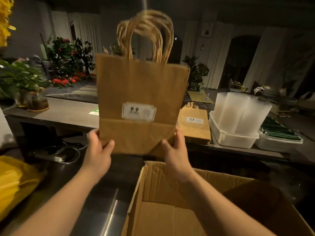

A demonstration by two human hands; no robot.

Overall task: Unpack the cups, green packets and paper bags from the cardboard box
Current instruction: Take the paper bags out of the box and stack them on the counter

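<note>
currently both hands grasp a bundle of brown paper bags [141, 92] and hold it upright in the air, above the far left corner of the open cardboard box [162, 184]. the left hand [98, 147] pinches the bundle's lower left corner, thumb on the near face and fingers behind; the right hand [175, 150] grips the lower right corner the same way. the twisted paper handles [146, 31] point up and look blurred, and a small white label [139, 111] sits on the near face above the folded bottom. the box stands nearest, on the right, flaps spread open. beyond it on the grey table [68, 114], a second pile of paper bags [194, 128] lies flat, just right of the held bundle. right of that pile a white tub [233, 138] holds stacks of frosted cups [238, 113] standing upright, and beside it a second tub [276, 144] holds green packets [277, 132]. potted plants [22, 79] stand at the table's far left.
</note>
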